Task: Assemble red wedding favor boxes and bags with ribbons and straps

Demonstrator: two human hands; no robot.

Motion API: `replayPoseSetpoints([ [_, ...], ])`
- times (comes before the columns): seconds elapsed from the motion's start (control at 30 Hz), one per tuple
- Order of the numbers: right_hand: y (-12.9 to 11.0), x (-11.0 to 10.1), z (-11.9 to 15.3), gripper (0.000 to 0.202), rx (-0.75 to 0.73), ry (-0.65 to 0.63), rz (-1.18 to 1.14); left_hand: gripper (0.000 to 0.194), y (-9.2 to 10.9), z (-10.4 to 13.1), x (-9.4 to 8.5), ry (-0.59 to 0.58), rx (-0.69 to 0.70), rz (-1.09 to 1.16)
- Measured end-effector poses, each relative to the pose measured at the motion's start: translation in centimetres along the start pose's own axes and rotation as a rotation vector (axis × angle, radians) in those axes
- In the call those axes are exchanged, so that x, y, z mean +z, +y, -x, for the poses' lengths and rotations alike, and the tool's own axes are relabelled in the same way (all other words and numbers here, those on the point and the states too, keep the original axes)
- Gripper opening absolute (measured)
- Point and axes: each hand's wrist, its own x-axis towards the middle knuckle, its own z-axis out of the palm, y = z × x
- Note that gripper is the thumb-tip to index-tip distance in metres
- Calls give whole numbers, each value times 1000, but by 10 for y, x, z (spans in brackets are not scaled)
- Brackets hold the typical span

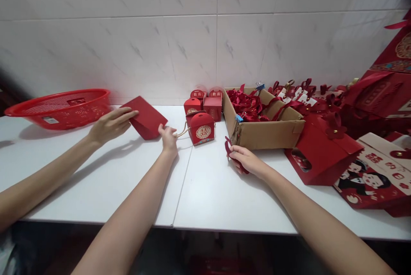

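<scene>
red ribbon [227, 148] is pinched in the right hand [245, 159], twisted cord [182, 133] in left hand [168, 140].

I read 囍 on a bag [372, 185] right of my right fingers [237, 155]; beyond them, 囍 on the front box [202, 129], 歡喜 on two rear boxes [212, 103].

- My hands: two, left [169, 139] and right [245, 159]
- Another person's hand [112, 125]: one
- Red folded carton [144, 117] between that hand and my left: one
- Small red boxes [203, 129] near the wall: at least four, overlapping
- Red basket [77, 114]: one
- Cardboard box [268, 136]: one
- Blue clips [239, 118] on it: two
- Dark red ribbon [228, 148] at my right hand: count unclear
- Cartoon-print box [372, 180]: one
- Red box with oval window [324, 155]: one
- White bench [205, 198]: one
</scene>
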Motion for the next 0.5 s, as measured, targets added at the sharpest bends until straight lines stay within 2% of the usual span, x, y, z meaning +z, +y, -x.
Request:
replayPoseSetpoints([
  [0.07, 0, 1, 1, 25, -13, 0, -4, 55, -4, 7, 6, -52, 57, -33],
  [0.13, 1, 1, 1, 33, -26, -1, -14, 60, -8, 12, 12, -163, 60, -73],
  [0.3, 4, 4, -2, 38, -59, -2, -89, 88, -16, 12, 19, -389, 62, -239],
  [0.43, -1, 10, 0, 32, -75, -3, -163, 80, -13, 18, 19, -518, 160, -363],
  [0.5, -5, 12, 3, 30, -94, -7, -183, 78, -8, 26, 20, -569, 252, -415],
])
